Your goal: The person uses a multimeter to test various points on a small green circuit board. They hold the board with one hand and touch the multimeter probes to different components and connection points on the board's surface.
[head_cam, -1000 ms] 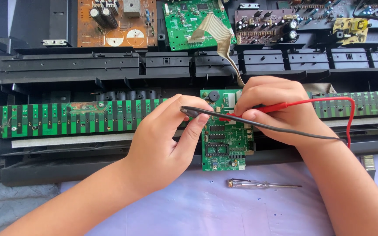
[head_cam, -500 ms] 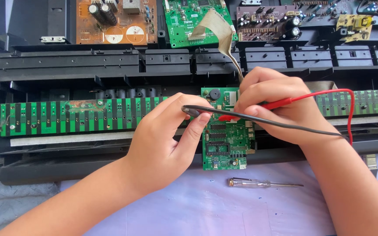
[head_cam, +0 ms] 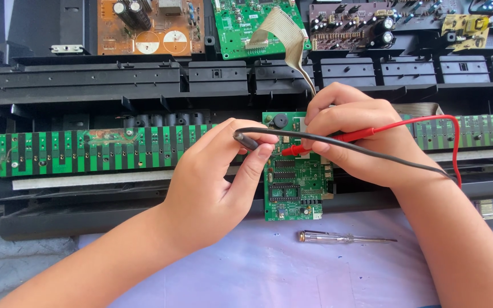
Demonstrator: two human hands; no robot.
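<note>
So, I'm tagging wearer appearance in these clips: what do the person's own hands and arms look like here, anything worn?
Both are bare. The left hand and right hand have no gloves, rings or watch visible, and the forearms show no sleeves up to the frame edge. Fingernails look short and unpainted. No markings or bandages are visible.

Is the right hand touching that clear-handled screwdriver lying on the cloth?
Apart. The head view shows the right hand up at the small green circuit board, holding the red probe; the screwdriver lies alone on the cloth below.

Black probe point(head_cam: 246, 140) and red probe point(head_cam: 315, 146) over green board point(head_cam: 292, 191).
</note>
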